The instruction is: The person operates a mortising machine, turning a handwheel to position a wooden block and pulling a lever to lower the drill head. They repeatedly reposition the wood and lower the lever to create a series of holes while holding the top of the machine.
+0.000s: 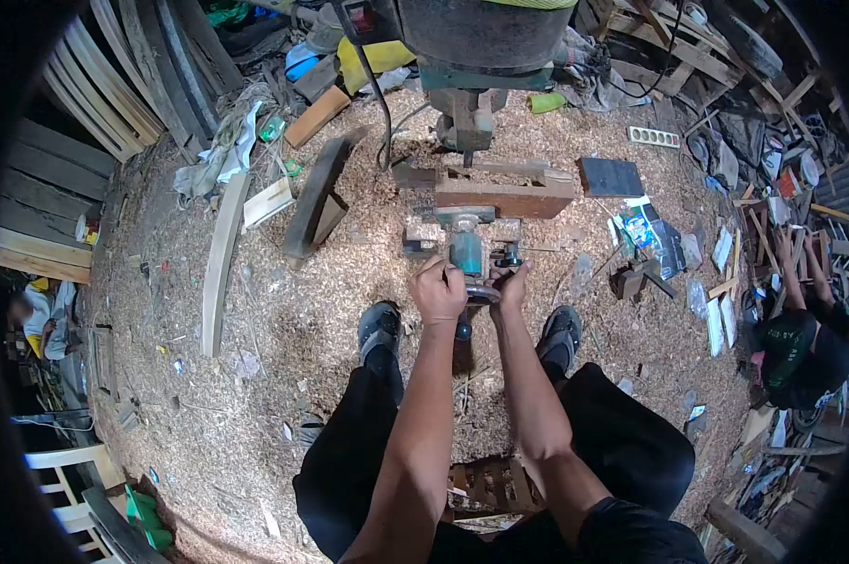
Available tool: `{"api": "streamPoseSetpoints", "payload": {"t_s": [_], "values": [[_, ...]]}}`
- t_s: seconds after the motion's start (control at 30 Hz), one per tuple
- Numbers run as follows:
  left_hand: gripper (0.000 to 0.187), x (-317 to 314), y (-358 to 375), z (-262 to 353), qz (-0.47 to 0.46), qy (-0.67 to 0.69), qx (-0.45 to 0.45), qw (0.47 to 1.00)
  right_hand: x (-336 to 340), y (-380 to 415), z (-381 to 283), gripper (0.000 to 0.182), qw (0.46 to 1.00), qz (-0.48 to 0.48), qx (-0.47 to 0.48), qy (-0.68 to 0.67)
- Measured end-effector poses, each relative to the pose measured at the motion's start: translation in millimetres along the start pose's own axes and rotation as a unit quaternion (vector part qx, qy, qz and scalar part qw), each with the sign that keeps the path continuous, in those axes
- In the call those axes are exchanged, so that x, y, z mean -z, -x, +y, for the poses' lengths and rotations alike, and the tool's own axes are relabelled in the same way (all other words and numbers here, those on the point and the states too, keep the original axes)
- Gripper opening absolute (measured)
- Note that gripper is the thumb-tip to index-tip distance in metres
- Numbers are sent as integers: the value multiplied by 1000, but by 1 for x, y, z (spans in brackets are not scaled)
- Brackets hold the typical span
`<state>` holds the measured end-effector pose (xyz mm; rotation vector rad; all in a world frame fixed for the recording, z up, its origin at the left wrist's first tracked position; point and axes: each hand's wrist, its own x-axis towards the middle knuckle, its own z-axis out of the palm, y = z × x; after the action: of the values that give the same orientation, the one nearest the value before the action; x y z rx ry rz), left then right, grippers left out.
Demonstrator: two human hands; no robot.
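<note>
I look straight down at a sawdust-covered floor. A teal power tool point(466, 254), which looks like a router, sits between my two hands in front of my feet. My left hand point(438, 289) is closed on its left side. My right hand point(512, 282) grips its right side. Just beyond the tool lies a wooden block point(505, 195) with other short wood pieces around it.
A long curved plank point(220, 265) and a dark board point(317, 193) lie at left. A large machine base point(486, 42) stands ahead. A dark tile point(610, 176), papers and scrap wood lie at right, where another person point(805, 338) crouches. White chair point(62, 475) at lower left.
</note>
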<state>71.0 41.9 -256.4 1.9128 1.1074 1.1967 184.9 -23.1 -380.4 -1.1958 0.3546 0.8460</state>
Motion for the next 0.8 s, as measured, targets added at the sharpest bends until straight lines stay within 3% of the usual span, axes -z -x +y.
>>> {"api": "streamPoseSetpoints", "payload": {"t_s": [0.03,0.1,0.17,0.2,0.3,0.43,0.47,0.57,0.6,0.63,0.7,0.73,0.77,0.8], "values": [[23,0,0,-1,0,-1,-6,1000,3,6,-8,75,999,-29,-19,-8],[22,-1,-4,-1,1,4,-9,1000,6,15,-9,56,967,40,193,161],[21,-1,-2,2,0,12,4,1000,9,12,6,46,853,107,420,292],[20,1,-3,6,-2,18,6,1000,-4,39,-18,40,878,68,348,323],[20,2,-3,4,-2,16,-7,1000,-4,30,-19,37,873,77,318,361],[21,1,-2,2,-2,19,-4,1000,-16,21,-12,50,891,103,356,264],[21,1,-2,3,-9,15,1,1000,-18,23,-20,63,989,67,62,117],[20,5,1,5,-16,4,16,1000,2,-32,-1,63,979,-63,-147,-127],[20,4,2,5,-13,4,18,1000,-12,-3,-25,59,979,-53,-173,-98],[20,3,0,4,-9,5,17,1000,1,0,-27,61,979,-113,-162,-57],[20,2,0,2,0,10,10,1000,14,2,-27,53,994,-19,-42,102],[20,0,-2,4,11,22,2,1000,18,1,-18,45,981,-3,113,155],[22,0,-1,5,20,34,-2,999,25,0,-10,38,943,15,262,205],[21,1,-1,8,17,23,-3,1000,12,28,-21,31,854,-15,436,284]]}}
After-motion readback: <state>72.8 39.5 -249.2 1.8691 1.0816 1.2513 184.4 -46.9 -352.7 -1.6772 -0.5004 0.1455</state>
